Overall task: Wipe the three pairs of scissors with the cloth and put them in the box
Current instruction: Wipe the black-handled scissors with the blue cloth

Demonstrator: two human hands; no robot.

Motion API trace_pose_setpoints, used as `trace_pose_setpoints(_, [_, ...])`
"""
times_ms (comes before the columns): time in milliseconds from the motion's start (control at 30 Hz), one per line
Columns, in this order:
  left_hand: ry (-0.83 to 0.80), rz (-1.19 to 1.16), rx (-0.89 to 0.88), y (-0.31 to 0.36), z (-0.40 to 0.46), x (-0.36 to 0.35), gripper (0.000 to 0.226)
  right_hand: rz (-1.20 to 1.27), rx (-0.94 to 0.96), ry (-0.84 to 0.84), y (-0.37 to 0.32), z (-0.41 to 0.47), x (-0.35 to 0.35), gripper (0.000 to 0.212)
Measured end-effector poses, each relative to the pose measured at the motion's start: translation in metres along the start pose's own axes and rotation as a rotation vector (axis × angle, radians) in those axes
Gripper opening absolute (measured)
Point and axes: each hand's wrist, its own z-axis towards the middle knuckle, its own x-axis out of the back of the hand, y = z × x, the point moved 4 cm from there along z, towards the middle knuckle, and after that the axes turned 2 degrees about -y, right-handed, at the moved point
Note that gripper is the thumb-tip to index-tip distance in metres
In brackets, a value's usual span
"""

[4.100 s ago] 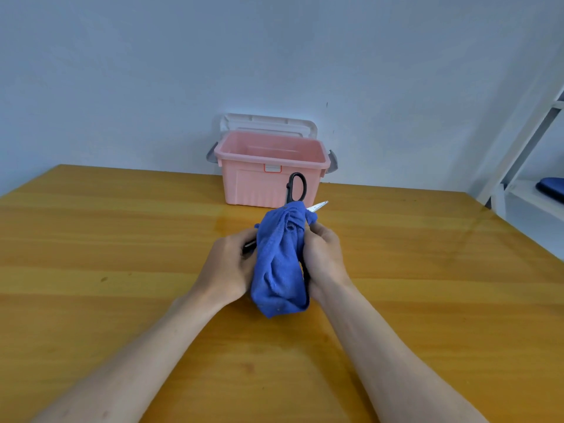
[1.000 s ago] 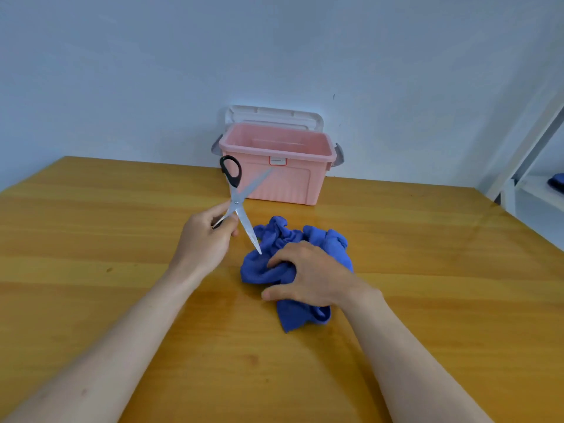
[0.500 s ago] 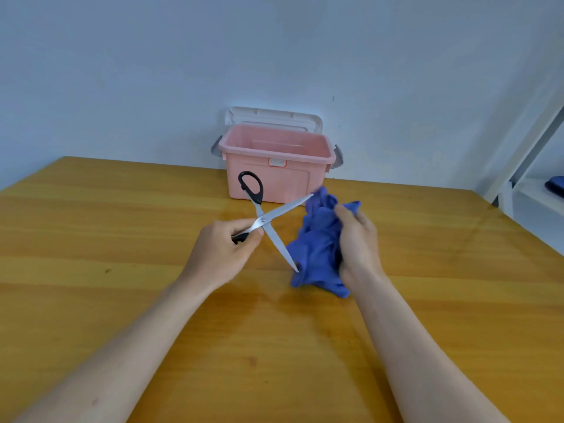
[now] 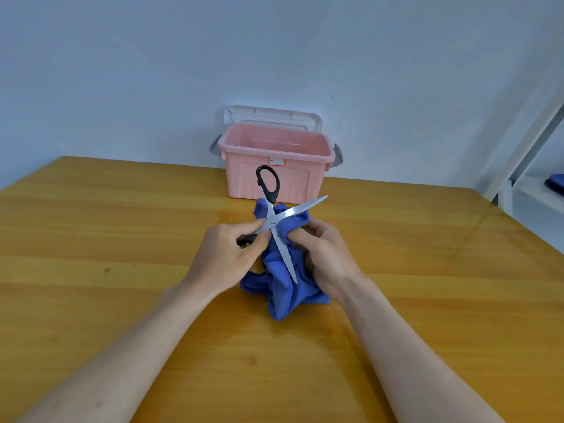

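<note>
My left hand (image 4: 227, 254) grips a pair of black-handled scissors (image 4: 276, 219) near the pivot, above the middle of the table. The blades are spread wide: one points up right, the other down toward me. One handle loop stands up in front of the box; the other is hidden in my palm. My right hand (image 4: 328, 257) holds the bunched blue cloth (image 4: 282, 293) right behind the blades, its fingers pinching the cloth beside the lower blade. The pink box (image 4: 276, 161) stands without its lid at the far edge. No other scissors show.
The box's white lid (image 4: 271, 116) leans behind it against the wall. The wooden table (image 4: 122, 239) spreads wide to both sides. A white frame (image 4: 525, 148) and a shelf with a dark blue object (image 4: 554, 183) stand at the far right.
My right hand lifted the cloth off the table and brought it left against the spread blades. My left hand shifted the scissors right, toward the cloth.
</note>
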Motion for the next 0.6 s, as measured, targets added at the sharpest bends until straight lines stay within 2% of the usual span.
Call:
trace_pose_setpoints(67, [0.005,0.008,-0.007,0.0007,-0.0008,-0.0011,0.025,-0.032,-0.052,-0.033,0.0014,0.0001,-0.0027,0.012])
trace_pose_setpoints(200, [-0.024,0.045,-0.042,0.0016,-0.0013,-0.0045,0.031,-0.128,-0.123,-0.133,0.0022,-0.0027,-0.009,0.021])
trace_pose_setpoints(333, [-0.154,0.029,-0.015,0.0051,0.0022,-0.0007,0.049,-0.276,-0.051,-0.055,-0.0015,-0.0005,-0.0067,0.023])
trace_pose_setpoints(433, [-0.189,0.031,0.007,0.0034,0.0026,-0.0032,0.039,-0.223,-0.054,-0.055,-0.0012,0.0,-0.0075,0.025])
trace_pose_setpoints(600, [-0.198,-0.116,0.111,-0.0018,0.0039,-0.0006,0.026,-0.143,-0.101,-0.147,-0.0023,-0.003,-0.0074,0.024])
